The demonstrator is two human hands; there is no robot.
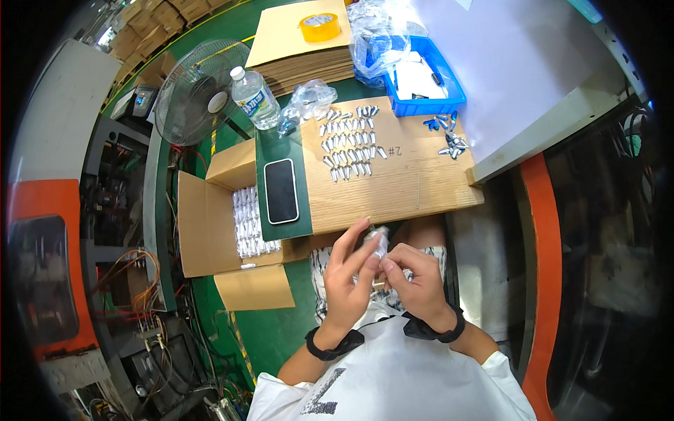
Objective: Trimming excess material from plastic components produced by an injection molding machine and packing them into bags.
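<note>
In front of my chest, just off the near edge of the table, both hands hold a small clear plastic bag (380, 241) with a whitish, shiny look. My left hand (349, 277) has its fingers and thumb round the bag from the left. My right hand (419, 281) pinches its lower end between thumb and forefinger. What the bag contains, if anything, is too small to make out. Beyond my hands, several tapered silver metal pieces (349, 145) lie in rows on a brown board (400, 186). More silver pieces (455, 146), some with blue, lie loosely at the board's right.
Left of the table an open cardboard box (203, 224) holds many wrapped silver pieces (249, 221). A phone (281, 191), a water bottle (255, 100), a blue tray (428, 107), stacked cardboard (277, 35) and yellow tape (319, 27) surround the board. A fan (200, 91) stands far left.
</note>
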